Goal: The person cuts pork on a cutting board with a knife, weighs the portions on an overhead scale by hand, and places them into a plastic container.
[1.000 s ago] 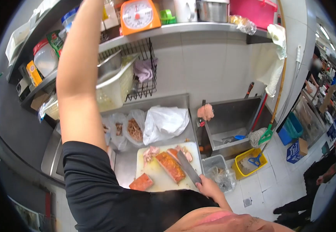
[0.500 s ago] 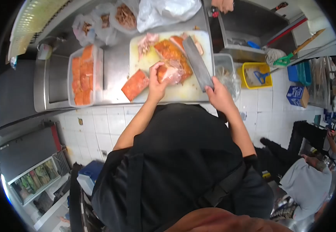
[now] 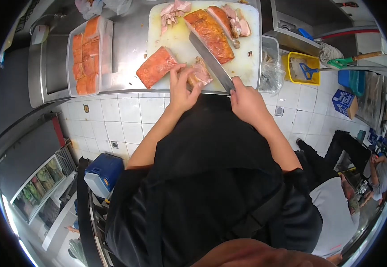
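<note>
A cleaver (image 3: 210, 63) is in my right hand (image 3: 248, 103), its fingers wrapped round the handle. The blade slants up and left over the white cutting board (image 3: 247, 62), between a small cut piece of meat (image 3: 201, 72) and a large slab of roasted meat (image 3: 209, 35). My left hand (image 3: 183, 92) grips the small piece between thumb and fingers. Close to its fingertips, on the left, lies a block of browned meat (image 3: 156, 66). Pale meat scraps (image 3: 174, 12) lie at the board's far left, and cut pieces (image 3: 238, 22) at its far right.
Left of the board stands a clear plastic tub (image 3: 108, 58) of browned meat blocks. A clear container with plastic bags (image 3: 271, 66) sits at the board's right. Beyond it are a yellow bucket (image 3: 316, 79) and a mop (image 3: 331, 55). A person in a grey shirt (image 3: 336, 209) is behind on the right.
The view has shifted, so the board sits higher in the picture. The small piece now lies apart from the large slab, left of the blade. My left hand has moved with it towards the browned block.
</note>
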Demonstrator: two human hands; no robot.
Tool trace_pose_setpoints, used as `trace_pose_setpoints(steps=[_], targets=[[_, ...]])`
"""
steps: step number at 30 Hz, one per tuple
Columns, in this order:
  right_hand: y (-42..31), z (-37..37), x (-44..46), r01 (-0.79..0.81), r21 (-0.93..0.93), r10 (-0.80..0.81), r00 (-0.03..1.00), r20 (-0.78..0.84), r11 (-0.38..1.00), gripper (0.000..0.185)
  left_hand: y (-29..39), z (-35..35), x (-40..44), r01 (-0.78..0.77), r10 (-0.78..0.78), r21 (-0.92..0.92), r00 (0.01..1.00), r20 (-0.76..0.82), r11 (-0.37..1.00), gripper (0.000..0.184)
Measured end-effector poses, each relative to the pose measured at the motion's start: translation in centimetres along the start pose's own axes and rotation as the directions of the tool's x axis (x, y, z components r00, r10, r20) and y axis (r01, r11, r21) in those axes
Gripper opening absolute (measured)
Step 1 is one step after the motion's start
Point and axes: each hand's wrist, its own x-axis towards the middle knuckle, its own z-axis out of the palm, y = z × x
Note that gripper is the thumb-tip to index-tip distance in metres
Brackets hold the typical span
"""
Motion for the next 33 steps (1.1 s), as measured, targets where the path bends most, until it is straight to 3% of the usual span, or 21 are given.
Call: trace_pose_setpoints(steps=[4, 7, 14, 17, 23, 30, 33], targets=[[-1.4, 0.3, -0.9, 0.029, -0.143, -0.027, 1.0, 0.016, 0.989, 0.021, 0.1, 2.1, 1.4, 0.03, -0.031, -0.011, 0.998, -0.048, 0.999, 0.027], [-2.2, 0.0, -1.9, 0.033, -0.157, -0.021, 0.997, 0.074, 0.987, 0.022, 0.1, 2.7, 1.8, -0.031, 0.04, 0.092, 0.995, -0.091, 0.995, 0.03], [-2.9, 0.3, -1.8, -0.015, -0.231, 0.054, 0.986, 0.16, 0.973, 0.023, -0.7, 2.8, 1.3, -0.044, 0.055, 0.129, 0.995, -0.086, 0.991, 0.035], [-1.8, 1.4, 0.8, 0.074, -0.177, -0.067, 0.997, 0.046, 0.981, 0.023, -0.8, 3.0, 1.4, -0.087, 0.099, 0.112, 0.989, -0.106, 0.99, 0.034], [-2.5, -1.0, -1.5, -0.014, -0.265, 0.076, 0.971, 0.225, 0.964, 0.022, -1.4, 3.2, 1.4, -0.09, 0.101, 0.117, 0.991, -0.091, 0.989, 0.031], [0.4, 6.5, 4.5, 0.01, -0.139, 0.0, 0.997, 0.075, 0.99, 0.027, -1.4, 2.9, 1.2, -0.122, 0.129, 0.105, 0.99, -0.063, 0.987, 0.034], [1.3, 6.4, 5.4, 0.006, -0.133, 0.003, 0.998, 0.067, 0.991, 0.03, -1.6, 2.7, 1.1, -0.126, 0.129, 0.108, 0.991, -0.028, 0.986, 0.041]])
